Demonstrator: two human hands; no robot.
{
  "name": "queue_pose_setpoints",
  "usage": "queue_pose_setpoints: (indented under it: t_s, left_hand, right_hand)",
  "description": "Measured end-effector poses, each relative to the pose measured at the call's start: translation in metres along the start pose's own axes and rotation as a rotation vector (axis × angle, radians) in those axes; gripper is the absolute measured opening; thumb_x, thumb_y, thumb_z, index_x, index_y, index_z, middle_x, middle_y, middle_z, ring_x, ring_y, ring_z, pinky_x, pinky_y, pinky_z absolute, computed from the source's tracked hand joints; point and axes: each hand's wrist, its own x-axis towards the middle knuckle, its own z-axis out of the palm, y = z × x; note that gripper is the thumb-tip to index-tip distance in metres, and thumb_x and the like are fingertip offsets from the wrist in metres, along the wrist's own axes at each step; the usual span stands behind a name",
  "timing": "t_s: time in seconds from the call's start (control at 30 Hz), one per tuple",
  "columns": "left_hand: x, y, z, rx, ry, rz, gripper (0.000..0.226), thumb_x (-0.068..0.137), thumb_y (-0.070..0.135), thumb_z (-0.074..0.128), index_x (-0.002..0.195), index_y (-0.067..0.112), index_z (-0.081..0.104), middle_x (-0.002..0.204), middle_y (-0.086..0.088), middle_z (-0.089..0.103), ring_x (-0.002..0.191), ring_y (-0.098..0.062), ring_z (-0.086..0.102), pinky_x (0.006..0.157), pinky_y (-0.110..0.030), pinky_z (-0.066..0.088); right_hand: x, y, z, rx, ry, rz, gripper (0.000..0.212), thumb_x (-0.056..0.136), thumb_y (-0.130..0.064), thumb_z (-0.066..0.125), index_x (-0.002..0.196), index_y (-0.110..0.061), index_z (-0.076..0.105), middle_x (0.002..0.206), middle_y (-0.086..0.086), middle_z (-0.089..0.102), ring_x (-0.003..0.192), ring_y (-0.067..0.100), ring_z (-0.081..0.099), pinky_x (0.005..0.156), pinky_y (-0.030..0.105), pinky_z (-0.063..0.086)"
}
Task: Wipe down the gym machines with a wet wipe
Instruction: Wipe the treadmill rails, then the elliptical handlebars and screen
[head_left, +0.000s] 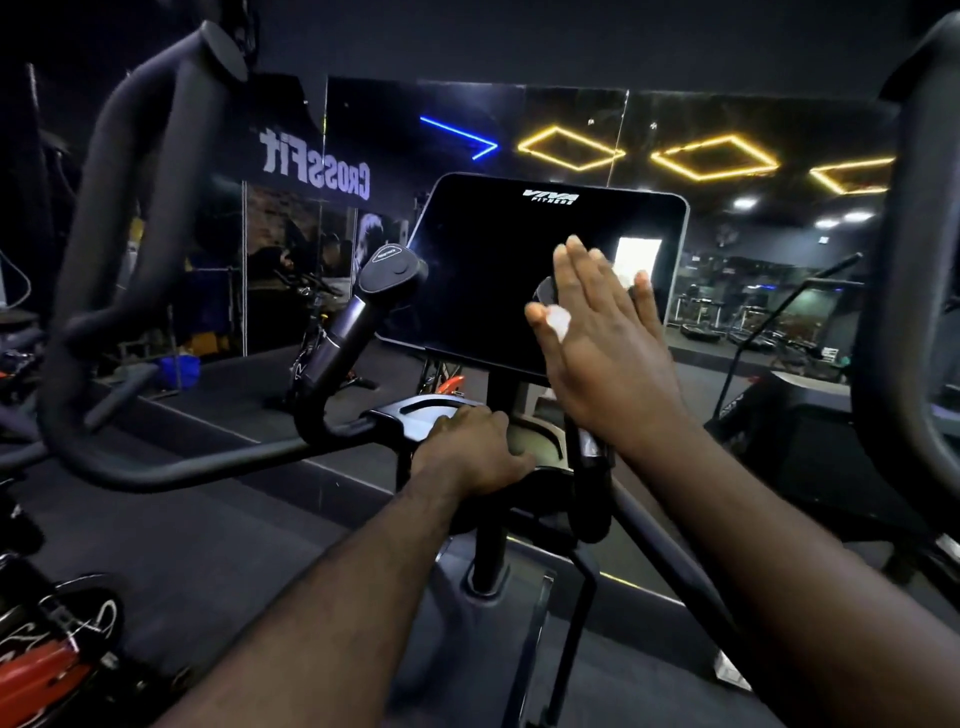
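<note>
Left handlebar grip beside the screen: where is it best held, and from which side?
Hold the handlebar grip by its straight round shaft below the wider button head, coming from the near left side, since the console screen crowds its right.

Console screen (483, 280), top bezel, centre: white brand mark reading "VIVA FITNESS", the second word set in smaller letters beneath the first. Wall mirror (291, 234), to the left of the console: large white lettering "CROSSFIT" on a dark band, seen reversed in the reflection. End cap (390, 262) of the left handgrip: one small printed label, too small to read.
</note>
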Motion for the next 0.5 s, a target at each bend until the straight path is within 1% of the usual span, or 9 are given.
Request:
queue_pose_setpoints:
  t_s: [0.03, 0.1, 0.13, 0.23, 0.27, 0.33, 0.43, 0.5]
  left_hand:
    - [-0.001, 0.000, 0.000, -0.007, 0.000, -0.006, 0.050, 0.081, 0.071, 0.055, 0.101, 0.026, 0.058, 0.119, -0.006, 0.063, 0.112, -0.032, 0.059, 0.091, -0.044, 0.049]
    - [-0.003, 0.000, -0.002, -0.011, -0.002, -0.008, 0.049, 0.079, 0.073, 0.055, 0.097, 0.027, 0.056, 0.116, -0.004, 0.063, 0.109, -0.032, 0.060, 0.089, -0.043, 0.050]
    - [-0.003, 0.000, -0.003, -0.017, -0.004, -0.011, 0.049, 0.078, 0.073, 0.054, 0.096, 0.028, 0.056, 0.113, -0.003, 0.063, 0.108, -0.031, 0.060, 0.088, -0.043, 0.052]
    - [-0.006, 0.001, -0.004, -0.033, 0.001, -0.020, 0.052, 0.075, 0.075, 0.054, 0.095, 0.028, 0.059, 0.105, 0.001, 0.061, 0.103, -0.030, 0.061, 0.086, -0.045, 0.055]
    - [-0.006, 0.002, -0.004, -0.029, 0.001, -0.018, 0.053, 0.076, 0.075, 0.054, 0.097, 0.027, 0.060, 0.106, 0.001, 0.061, 0.104, -0.030, 0.061, 0.086, -0.044, 0.055]
    - [-0.005, 0.003, -0.005, -0.019, 0.001, -0.018, 0.052, 0.078, 0.073, 0.055, 0.100, 0.026, 0.060, 0.111, -0.001, 0.062, 0.107, -0.031, 0.060, 0.087, -0.043, 0.053]
    - [-0.006, 0.004, -0.005, -0.022, 0.002, -0.034, 0.049, 0.079, 0.071, 0.055, 0.099, 0.026, 0.059, 0.114, -0.002, 0.062, 0.109, -0.031, 0.059, 0.086, -0.043, 0.050]
    - [-0.009, 0.004, -0.007, -0.035, -0.003, -0.049, 0.049, 0.079, 0.071, 0.056, 0.098, 0.026, 0.060, 0.113, -0.002, 0.062, 0.107, -0.031, 0.059, 0.084, -0.042, 0.050]
  right_hand:
    - [0.009, -0.004, 0.000, 0.001, -0.008, 0.007, 0.071, 0.108, -0.059, 0.015, 0.167, -0.019, 0.012, 0.175, -0.004, 0.006, 0.160, 0.011, -0.001, 0.130, 0.043, -0.005]
    - [0.014, -0.010, 0.000, -0.028, -0.010, -0.026, 0.073, 0.108, -0.060, 0.015, 0.166, -0.016, 0.016, 0.174, -0.001, 0.012, 0.161, 0.014, 0.002, 0.130, 0.044, -0.003]
    - [0.009, -0.010, 0.000, -0.033, -0.018, -0.054, 0.072, 0.108, -0.060, 0.017, 0.166, -0.017, 0.015, 0.174, -0.001, 0.011, 0.161, 0.014, 0.001, 0.130, 0.043, -0.002]
    - [-0.019, -0.004, 0.000, -0.064, -0.043, -0.165, 0.069, 0.109, -0.057, 0.018, 0.167, -0.022, 0.006, 0.175, -0.007, -0.001, 0.160, 0.010, -0.006, 0.130, 0.043, -0.002]
    - [-0.024, 0.001, 0.000, -0.089, -0.041, -0.189, 0.068, 0.109, -0.056, 0.017, 0.167, -0.024, 0.005, 0.175, -0.009, -0.003, 0.160, 0.008, -0.006, 0.130, 0.045, -0.001]
    - [-0.018, 0.007, -0.001, -0.100, -0.038, -0.178, 0.067, 0.108, -0.056, 0.015, 0.167, -0.025, 0.005, 0.174, -0.011, -0.001, 0.160, 0.007, -0.004, 0.130, 0.047, -0.001]
    - [0.012, 0.000, -0.001, -0.033, -0.015, -0.046, 0.069, 0.109, -0.059, 0.017, 0.166, -0.021, 0.015, 0.174, -0.005, 0.012, 0.160, 0.012, 0.004, 0.130, 0.047, -0.002]
    - [0.026, -0.008, 0.002, -0.030, -0.011, -0.031, 0.070, 0.109, -0.059, 0.019, 0.164, -0.016, 0.025, 0.171, 0.000, 0.024, 0.160, 0.017, 0.011, 0.130, 0.048, 0.001]
